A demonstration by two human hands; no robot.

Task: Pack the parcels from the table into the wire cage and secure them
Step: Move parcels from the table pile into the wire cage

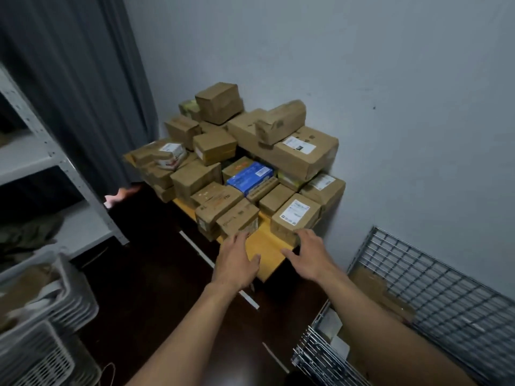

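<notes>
Left hand [237,263]: open, fingers straight, holding nothing. Its tips are at the near face of the small parcel [238,220], dead ahead at 12 o'clock; can't tell if they touch.

The table [264,246] shows a bare strip of top between the two hands. The pile [250,151] runs back from it toward 11 o'clock, stacked highest at the wall.

The labelled parcel [295,218] sits on the front-right corner, at 12 o'clock from the right hand. Its long axis looks to run about 7 to 1.

Right hand [309,254]: open, fingers spread, empty, tips at that parcel's lower near edge.

The cage [418,288] is low by the wall, at 4 o'clock from the hands and on the right hand's side. Brown cardboard shows inside; whether that's a liner or a parcel is unclear.

Judgement: packing has barely begun. Each hand has its own front parcel straight ahead, and the carry swings right and down, so the right side has the shorter path.
</notes>
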